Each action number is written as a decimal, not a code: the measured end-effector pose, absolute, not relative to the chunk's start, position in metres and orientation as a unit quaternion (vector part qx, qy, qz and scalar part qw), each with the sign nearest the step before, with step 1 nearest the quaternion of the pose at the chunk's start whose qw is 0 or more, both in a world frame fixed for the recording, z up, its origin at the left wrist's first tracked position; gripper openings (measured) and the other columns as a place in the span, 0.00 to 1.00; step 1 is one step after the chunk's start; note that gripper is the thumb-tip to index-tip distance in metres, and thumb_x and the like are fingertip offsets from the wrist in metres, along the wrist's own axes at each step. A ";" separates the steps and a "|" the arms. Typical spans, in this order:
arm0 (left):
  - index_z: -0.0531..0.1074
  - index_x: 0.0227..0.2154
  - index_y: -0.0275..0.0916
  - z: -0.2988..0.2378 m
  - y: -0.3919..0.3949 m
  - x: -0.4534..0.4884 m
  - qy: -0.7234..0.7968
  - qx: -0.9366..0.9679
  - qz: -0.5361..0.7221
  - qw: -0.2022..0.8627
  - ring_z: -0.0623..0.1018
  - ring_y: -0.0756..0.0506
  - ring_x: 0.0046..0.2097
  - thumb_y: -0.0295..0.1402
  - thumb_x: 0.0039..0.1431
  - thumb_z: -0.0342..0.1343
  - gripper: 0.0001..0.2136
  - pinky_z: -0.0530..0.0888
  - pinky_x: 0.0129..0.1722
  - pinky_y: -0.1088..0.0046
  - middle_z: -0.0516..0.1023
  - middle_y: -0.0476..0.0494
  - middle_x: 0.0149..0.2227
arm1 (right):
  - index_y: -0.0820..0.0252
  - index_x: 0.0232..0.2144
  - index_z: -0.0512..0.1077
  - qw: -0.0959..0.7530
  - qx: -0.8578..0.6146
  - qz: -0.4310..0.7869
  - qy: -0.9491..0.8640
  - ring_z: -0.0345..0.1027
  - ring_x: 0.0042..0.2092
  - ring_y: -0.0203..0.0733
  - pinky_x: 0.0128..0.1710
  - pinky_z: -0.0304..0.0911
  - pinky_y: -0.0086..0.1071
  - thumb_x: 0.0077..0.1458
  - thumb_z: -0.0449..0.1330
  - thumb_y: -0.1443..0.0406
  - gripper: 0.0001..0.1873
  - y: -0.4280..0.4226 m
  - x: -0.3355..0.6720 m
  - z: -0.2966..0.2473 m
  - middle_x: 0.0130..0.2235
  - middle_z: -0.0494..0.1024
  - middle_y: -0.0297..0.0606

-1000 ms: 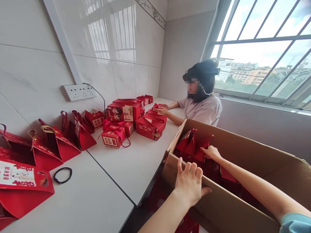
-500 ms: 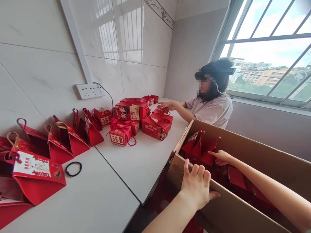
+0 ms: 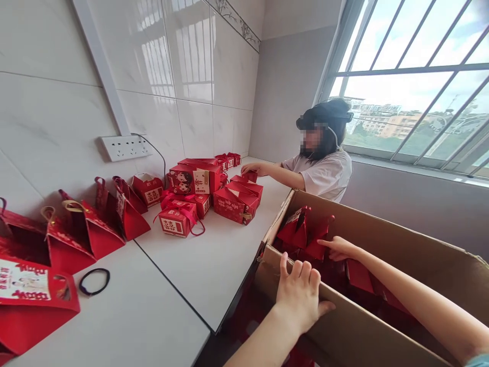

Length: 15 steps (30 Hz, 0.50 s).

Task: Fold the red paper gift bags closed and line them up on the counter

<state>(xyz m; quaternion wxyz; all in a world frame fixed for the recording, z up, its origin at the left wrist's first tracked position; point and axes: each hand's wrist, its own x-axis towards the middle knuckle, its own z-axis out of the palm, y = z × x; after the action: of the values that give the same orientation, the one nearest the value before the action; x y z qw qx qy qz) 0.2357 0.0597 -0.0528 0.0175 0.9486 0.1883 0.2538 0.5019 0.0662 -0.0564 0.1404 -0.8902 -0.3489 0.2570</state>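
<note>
Fingers hooked over the near wall, my left hand (image 3: 299, 295) grips the rim of a large cardboard box (image 3: 382, 318), its thumb on the outside. My right hand (image 3: 341, 248) reaches down inside that box with the index finger stretched out and the others partly curled. Its fingertip is at the side of a red gift box (image 3: 319, 244) with a peaked top, touching or very near it. Another peaked red box (image 3: 296, 232) stands just left of that one. More red boxes (image 3: 359, 275) lie lower in the carton, partly hidden by my right arm.
Peaked red gift boxes with loops (image 3: 101, 234) line the left side of the white table (image 3: 168, 300). Ribboned and stacked red boxes (image 3: 194, 176) stand mid-table. A black hair tie (image 3: 94, 282) lies near them. Across the table, a person (image 3: 324, 168) touches a small red box.
The view has turned slightly right, so everything appears further left. Both my hands keep their places, left on the carton rim and right beside the peaked gift box.
</note>
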 end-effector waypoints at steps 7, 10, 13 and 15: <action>0.70 0.40 0.35 -0.061 0.061 0.237 0.190 0.938 0.289 0.013 0.73 0.41 0.44 0.57 0.50 0.58 0.27 0.69 0.56 0.47 0.74 0.43 0.40 | 0.67 0.26 0.71 0.051 -0.894 0.272 -0.352 0.73 0.22 0.34 0.24 0.71 0.26 0.64 0.53 0.57 0.21 0.081 0.489 -0.007 0.23 0.77 0.37; 0.70 0.40 0.35 -0.060 0.061 0.236 0.189 0.939 0.287 0.011 0.73 0.41 0.44 0.57 0.52 0.56 0.27 0.70 0.55 0.45 0.74 0.42 0.40 | 0.68 0.24 0.72 0.055 -0.882 0.255 -0.393 0.74 0.22 0.36 0.22 0.70 0.25 0.63 0.52 0.55 0.24 0.099 0.471 -0.005 0.22 0.77 0.43; 0.70 0.40 0.35 -0.058 0.061 0.235 0.187 0.941 0.283 0.008 0.73 0.41 0.45 0.57 0.54 0.53 0.27 0.69 0.56 0.46 0.74 0.41 0.40 | 0.67 0.20 0.71 0.029 -0.873 0.236 -0.426 0.70 0.18 0.37 0.18 0.67 0.27 0.60 0.56 0.58 0.21 0.113 0.451 -0.009 0.16 0.73 0.40; 0.70 0.39 0.35 -0.057 0.060 0.235 0.188 0.942 0.278 0.010 0.73 0.41 0.44 0.58 0.54 0.52 0.27 0.69 0.55 0.46 0.74 0.41 0.39 | 0.65 0.19 0.70 0.018 -0.859 0.229 -0.457 0.68 0.16 0.36 0.18 0.65 0.27 0.60 0.56 0.61 0.19 0.118 0.436 -0.008 0.15 0.71 0.37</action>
<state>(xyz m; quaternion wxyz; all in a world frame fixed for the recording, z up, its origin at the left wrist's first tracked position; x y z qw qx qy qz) 0.2347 0.0605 -0.0574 0.0101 0.9420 0.1883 0.2776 0.4364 0.1179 -0.0083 0.0179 -0.8594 -0.4568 0.2289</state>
